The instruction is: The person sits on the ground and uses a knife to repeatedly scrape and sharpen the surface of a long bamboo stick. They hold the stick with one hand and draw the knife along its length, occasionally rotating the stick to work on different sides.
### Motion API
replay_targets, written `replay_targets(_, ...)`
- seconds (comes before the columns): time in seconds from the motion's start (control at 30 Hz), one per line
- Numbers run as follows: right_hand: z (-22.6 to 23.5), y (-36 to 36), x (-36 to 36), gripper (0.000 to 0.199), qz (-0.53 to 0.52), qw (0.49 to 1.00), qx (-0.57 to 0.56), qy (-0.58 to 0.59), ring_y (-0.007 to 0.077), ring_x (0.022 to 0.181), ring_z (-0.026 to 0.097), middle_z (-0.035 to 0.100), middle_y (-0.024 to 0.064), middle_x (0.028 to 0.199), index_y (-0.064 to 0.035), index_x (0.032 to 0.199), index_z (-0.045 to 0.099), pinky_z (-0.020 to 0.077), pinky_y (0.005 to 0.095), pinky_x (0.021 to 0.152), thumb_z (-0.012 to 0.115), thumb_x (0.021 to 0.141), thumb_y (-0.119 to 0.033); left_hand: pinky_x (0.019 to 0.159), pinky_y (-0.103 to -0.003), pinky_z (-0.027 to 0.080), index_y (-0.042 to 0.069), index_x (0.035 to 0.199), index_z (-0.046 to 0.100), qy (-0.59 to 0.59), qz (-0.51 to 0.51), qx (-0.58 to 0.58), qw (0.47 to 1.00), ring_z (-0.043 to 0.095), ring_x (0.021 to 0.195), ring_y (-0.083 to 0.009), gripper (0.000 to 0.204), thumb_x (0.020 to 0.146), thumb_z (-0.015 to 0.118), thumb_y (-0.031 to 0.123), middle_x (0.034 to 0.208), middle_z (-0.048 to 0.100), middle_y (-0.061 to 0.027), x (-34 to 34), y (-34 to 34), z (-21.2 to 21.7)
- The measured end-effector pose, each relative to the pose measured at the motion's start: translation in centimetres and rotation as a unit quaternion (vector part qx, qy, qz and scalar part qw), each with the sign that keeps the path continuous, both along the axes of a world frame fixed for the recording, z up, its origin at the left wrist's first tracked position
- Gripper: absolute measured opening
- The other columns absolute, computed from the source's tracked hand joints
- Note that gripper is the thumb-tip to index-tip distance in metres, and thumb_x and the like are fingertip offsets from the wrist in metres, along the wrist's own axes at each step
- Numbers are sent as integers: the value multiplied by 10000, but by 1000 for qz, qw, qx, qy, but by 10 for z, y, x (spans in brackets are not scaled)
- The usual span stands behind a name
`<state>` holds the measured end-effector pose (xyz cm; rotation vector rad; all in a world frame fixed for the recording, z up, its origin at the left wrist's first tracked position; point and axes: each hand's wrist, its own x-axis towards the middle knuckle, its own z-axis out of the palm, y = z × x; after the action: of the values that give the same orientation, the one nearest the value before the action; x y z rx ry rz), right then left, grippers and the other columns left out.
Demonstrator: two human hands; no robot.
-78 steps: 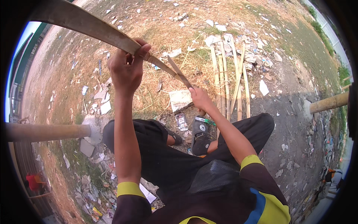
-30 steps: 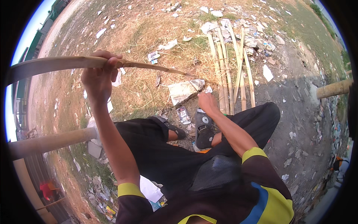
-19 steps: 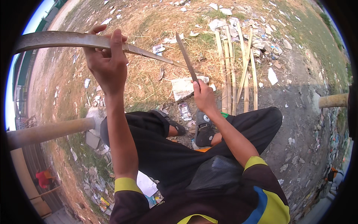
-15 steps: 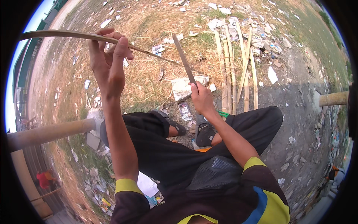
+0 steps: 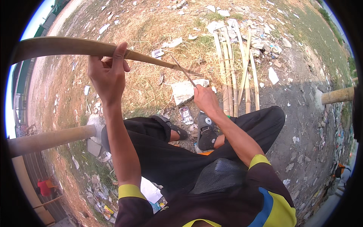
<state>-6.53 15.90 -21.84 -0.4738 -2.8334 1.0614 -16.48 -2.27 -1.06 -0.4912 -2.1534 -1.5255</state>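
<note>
Raised at the upper left, my left hand [image 5: 109, 79] is closed around a long split bamboo strip [image 5: 81, 46]. The strip runs from the left rim toward the middle, narrowing to its far tip, with its broad face showing. My right hand [image 5: 207, 100] grips the handle of a long knife [image 5: 186, 74]; the handle is hidden in the fist. Seen almost edge-on, the blade points up and left and crosses the strip near its tip. Whether blade and bamboo touch, I cannot tell.
Several split bamboo strips [image 5: 228, 72] lie ahead on the right. A pale block [image 5: 187, 92] rests beyond my shoes. Thick bamboo poles stick in at left [image 5: 53, 140] and right [image 5: 338, 97]. Litter and dry grass cover the ground; my legs are folded in front.
My left hand has rolled the bamboo strip so its broad face shows, and its tip has shifted right. The knife has tipped down and left, from upright to across the strip's tip.
</note>
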Motion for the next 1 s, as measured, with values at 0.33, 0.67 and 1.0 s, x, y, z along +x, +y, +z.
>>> replay_targets(0.33, -3, 13, -2, 300, 38, 996, 82, 26, 431, 629, 613, 598, 234, 644, -9, 895, 583, 489, 507, 607, 443, 986, -258, 444, -205, 416, -7, 944, 559, 11, -95, -7, 995, 567, 514, -79, 243, 853, 740, 127, 734, 650, -62, -7, -6, -2)
replay_targets(0.67, -2, 9, -11, 328, 33, 997, 43, 46, 454, 663, 617, 608, 255, 662, -21, 879, 586, 506, 529, 641, 443, 986, -297, 478, -213, 422, 18, 994, 551, -1, -152, -10, 988, 544, 557, -74, 197, 873, 701, 60, 820, 642, -70, -16, -8, -4)
replay_targets(1.0, 14, -4, -2, 370, 31, 991, 132, -2, 391, 664, 665, 649, 227, 700, 3, 911, 622, 543, 470, 613, 443, 992, -310, 428, -222, 412, -6, 930, 546, 17, -156, -37, 987, 569, 524, -80, 250, 855, 738, 135, 737, 654, -78, -16, -11, -5)
